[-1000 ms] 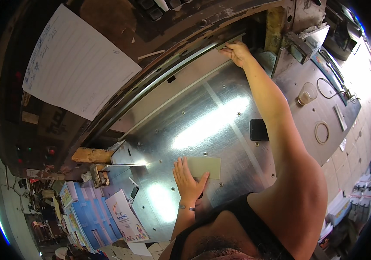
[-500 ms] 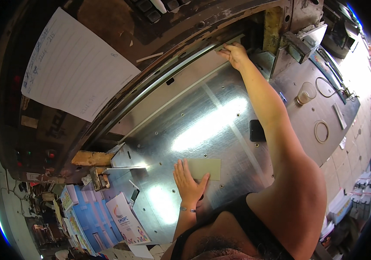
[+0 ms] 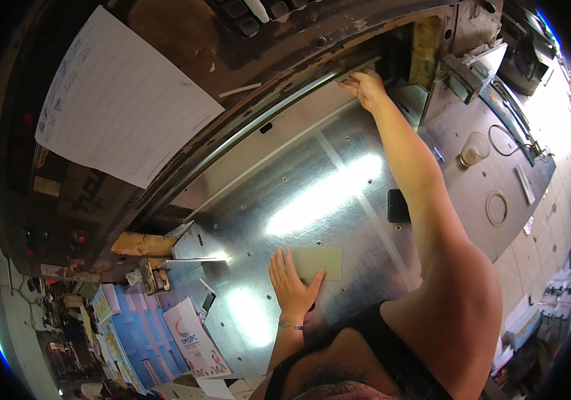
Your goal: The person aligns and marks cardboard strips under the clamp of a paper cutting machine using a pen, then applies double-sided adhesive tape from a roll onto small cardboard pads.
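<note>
My left hand (image 3: 291, 287) lies on the metal table (image 3: 312, 167) with its fingers stretched out. Its thumb and fingers touch the left part of a flat, pale olive rectangular piece (image 3: 325, 264), which lies flat on the metal. Far up and to the right, my right hand (image 3: 367, 90) reaches the slot under the dark machine beam (image 3: 285, 73). The fingers there are bent together at the end of a thin pale strip; what they grip is mostly hidden. A metal blade-like edge (image 3: 279, 105) runs along the beam to the left of that hand.
A black phone (image 3: 397, 206) lies beside my right forearm. Farther right are a clear cup (image 3: 475, 151), a ring (image 3: 497, 208) and a metal bar (image 3: 524, 185). Lined paper (image 3: 125, 100) rests on the machine. Stacked printed sheets (image 3: 142, 333) stand at lower left.
The whole view has shifted slightly. Both hands keep nearly the same places, the left on the olive piece and the right at the slot.
</note>
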The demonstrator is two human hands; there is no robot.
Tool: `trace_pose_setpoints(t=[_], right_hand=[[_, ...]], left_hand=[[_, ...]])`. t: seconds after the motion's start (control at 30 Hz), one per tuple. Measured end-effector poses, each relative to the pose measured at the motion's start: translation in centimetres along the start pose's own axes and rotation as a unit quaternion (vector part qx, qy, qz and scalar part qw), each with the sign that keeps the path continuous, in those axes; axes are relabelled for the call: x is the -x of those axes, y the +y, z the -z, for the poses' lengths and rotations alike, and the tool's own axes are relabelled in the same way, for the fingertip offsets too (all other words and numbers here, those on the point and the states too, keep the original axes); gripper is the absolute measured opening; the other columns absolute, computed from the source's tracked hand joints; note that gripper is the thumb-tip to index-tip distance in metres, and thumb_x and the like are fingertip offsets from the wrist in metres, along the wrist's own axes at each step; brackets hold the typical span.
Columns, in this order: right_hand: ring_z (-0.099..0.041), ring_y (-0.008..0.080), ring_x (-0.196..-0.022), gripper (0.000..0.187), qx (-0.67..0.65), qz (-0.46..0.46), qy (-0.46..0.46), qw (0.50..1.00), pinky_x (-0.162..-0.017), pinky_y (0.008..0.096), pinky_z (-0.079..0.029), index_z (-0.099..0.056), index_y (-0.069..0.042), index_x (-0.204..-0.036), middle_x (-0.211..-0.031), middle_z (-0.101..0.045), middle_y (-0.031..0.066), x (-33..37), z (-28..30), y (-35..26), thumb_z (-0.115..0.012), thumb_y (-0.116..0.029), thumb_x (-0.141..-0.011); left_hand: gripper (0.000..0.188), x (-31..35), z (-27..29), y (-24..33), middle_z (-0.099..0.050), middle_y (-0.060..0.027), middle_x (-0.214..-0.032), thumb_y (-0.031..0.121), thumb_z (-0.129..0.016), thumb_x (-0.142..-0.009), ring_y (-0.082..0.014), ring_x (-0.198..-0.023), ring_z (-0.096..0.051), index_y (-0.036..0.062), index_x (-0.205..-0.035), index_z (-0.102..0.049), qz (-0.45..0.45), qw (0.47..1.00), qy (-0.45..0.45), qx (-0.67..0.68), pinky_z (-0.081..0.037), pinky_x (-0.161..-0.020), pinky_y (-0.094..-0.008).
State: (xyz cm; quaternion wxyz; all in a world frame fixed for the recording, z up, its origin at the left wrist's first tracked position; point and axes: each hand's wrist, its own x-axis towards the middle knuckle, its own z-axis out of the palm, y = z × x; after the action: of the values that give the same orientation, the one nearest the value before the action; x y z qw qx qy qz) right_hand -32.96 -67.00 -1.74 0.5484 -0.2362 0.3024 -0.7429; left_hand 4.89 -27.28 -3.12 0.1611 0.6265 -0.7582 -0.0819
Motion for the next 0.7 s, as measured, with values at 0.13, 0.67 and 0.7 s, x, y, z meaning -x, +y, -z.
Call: trace_pose_setpoints(t=[0.13, 0.67, 0.7], right_hand=[[-0.066, 0.0395, -0.104, 0.024, -0.012, -0.013, -0.001, 1.000, -0.092, 0.0516, -0.062, -0.050, 0.006, -0.121, -0.115, -0.060, 0.0222, -0.9, 0.4, 0.1, -0.055, 0.005, -0.097], [-0.064, 0.0392, -0.110, 0.031, -0.034, -0.021, -0.025, 0.999, -0.096, 0.0526, -0.061, -0.044, 0.005, -0.128, -0.123, -0.057, 0.0216, -0.8, 0.4, -0.4, -0.054, 0.006, -0.098], [-0.064, 0.0396, -0.110, 0.031, -0.035, -0.020, -0.032, 0.999, -0.096, 0.0523, -0.060, -0.044, 0.005, -0.128, -0.123, -0.057, 0.0217, -0.7, 0.5, -0.3, -0.054, 0.005, -0.099]], left_hand=[[0.099, 0.1, -0.1, -0.1, -0.031, -0.0272, -0.160, 0.060, -0.068, -0.087, -0.0462, -0.150, -0.024, 0.0004, -0.157, -0.030, 0.002, 1.000, -0.005, 0.000, -0.017, -0.123, -0.0562], [0.097, 0.0, -0.2, -0.1, -0.032, -0.0277, -0.159, 0.061, -0.067, -0.087, -0.0466, -0.150, -0.025, 0.0020, -0.156, -0.033, 0.003, 1.000, -0.003, -0.009, -0.017, -0.122, -0.0568], [0.096, 0.1, -0.3, -0.1, -0.032, -0.0279, -0.159, 0.060, -0.067, -0.087, -0.0467, -0.150, -0.025, 0.0020, -0.156, -0.033, 0.004, 1.000, -0.003, -0.008, -0.017, -0.122, -0.0570]])
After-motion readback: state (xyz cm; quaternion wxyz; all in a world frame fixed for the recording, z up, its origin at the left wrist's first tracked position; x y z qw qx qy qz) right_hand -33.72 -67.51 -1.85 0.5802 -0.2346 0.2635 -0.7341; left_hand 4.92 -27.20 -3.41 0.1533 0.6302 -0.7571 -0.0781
